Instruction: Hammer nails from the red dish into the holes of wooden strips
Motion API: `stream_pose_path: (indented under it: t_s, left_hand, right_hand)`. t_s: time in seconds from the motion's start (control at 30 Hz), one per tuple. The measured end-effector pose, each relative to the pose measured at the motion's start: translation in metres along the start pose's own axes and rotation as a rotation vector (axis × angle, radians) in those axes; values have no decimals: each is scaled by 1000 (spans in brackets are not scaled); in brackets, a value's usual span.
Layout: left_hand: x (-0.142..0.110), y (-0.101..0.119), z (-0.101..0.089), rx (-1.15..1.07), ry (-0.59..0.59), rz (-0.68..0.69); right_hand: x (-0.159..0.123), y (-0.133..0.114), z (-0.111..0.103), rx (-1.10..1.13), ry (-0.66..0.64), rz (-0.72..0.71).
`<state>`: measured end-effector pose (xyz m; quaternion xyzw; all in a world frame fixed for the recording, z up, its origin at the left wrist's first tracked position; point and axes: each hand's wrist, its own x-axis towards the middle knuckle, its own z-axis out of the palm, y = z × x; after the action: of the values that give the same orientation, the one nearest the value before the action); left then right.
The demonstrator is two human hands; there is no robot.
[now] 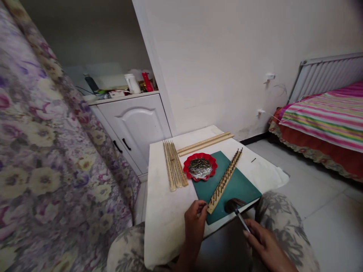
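Your right hand (262, 238) is closed around the handle of the hammer (240, 218). The hammer's head is over the near part of the green board (246, 190), just beside the wood strip (211, 206).

Your left hand (195, 219) has its fingers bent, with the tips at the near end of the wood strip. I can't tell if they pinch the wood or a small nail.

The wood strip lies slantwise on the green board, and its far end points away from you, a bit to the right. Lots of dark nails (226, 177) stick up from it in rows.

The red bowl (186, 168) has a wavy rim and is full of shiny nails (200, 168). It sits by the board's far left corner. Left of the bowl are some nailed strips (176, 177), side by side. Behind the bowl lie flat strips (204, 144). One loose nail (253, 160) lies on the white table (161, 221), right of the board.
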<state>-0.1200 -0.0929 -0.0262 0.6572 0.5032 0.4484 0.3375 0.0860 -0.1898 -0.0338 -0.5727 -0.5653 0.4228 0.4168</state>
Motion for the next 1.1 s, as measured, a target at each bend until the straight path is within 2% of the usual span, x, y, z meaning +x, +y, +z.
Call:
stream_pose_path:
  t_s: [0.23, 0.43, 0.77, 0.93, 1.1]
  left_hand:
    - [-1, -5, 2, 15, 7, 4]
    - [0, -10, 3, 44, 20, 15]
    - [-2, -14, 5, 84, -11, 46]
    - [-3, -10, 5, 157, -43, 108]
    - [-1, -9, 8, 146, -42, 117]
  right_hand:
    - [1, 4, 0, 15, -14, -7]
    - [2, 4, -2, 28, 38, -32]
    - [2, 3, -1, -59, 10, -23]
    - [-1, -9, -1, -34, 15, -25]
    - [-16, -38, -4, -28, 0, -13]
